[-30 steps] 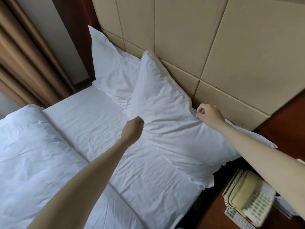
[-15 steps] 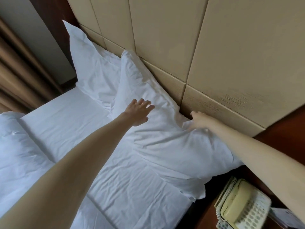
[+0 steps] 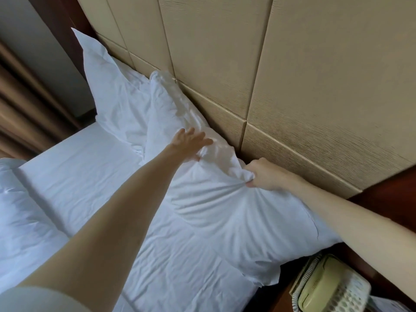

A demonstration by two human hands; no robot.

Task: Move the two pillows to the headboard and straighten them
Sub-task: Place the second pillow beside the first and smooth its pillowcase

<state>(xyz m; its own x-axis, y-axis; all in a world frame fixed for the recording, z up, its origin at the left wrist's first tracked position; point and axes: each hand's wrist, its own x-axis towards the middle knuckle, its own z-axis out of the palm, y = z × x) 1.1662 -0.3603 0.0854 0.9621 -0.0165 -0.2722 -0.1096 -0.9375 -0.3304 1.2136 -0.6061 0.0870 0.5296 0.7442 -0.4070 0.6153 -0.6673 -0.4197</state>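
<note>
Two white pillows lean on the tan padded headboard (image 3: 292, 91). The near pillow (image 3: 225, 217) lies along the headboard's foot, its lower corner hanging off the bed edge. The far pillow (image 3: 112, 95) stands behind it, one corner pointing up. My left hand (image 3: 189, 146) rests flat with fingers spread on the near pillow's upper part. My right hand (image 3: 263, 175) is closed on a bunched fold of the near pillow's top edge, right against the headboard.
The white sheet (image 3: 74, 176) covers the mattress, with a folded white duvet (image 3: 20, 217) at the left. A beige telephone (image 3: 328, 289) sits on the dark wooden nightstand at the lower right. Brown curtains (image 3: 24, 109) hang at the far left.
My left hand has opened and moved up onto the near pillow. My right hand now grips a fold of its top edge, and the pillow lies lower against the headboard.
</note>
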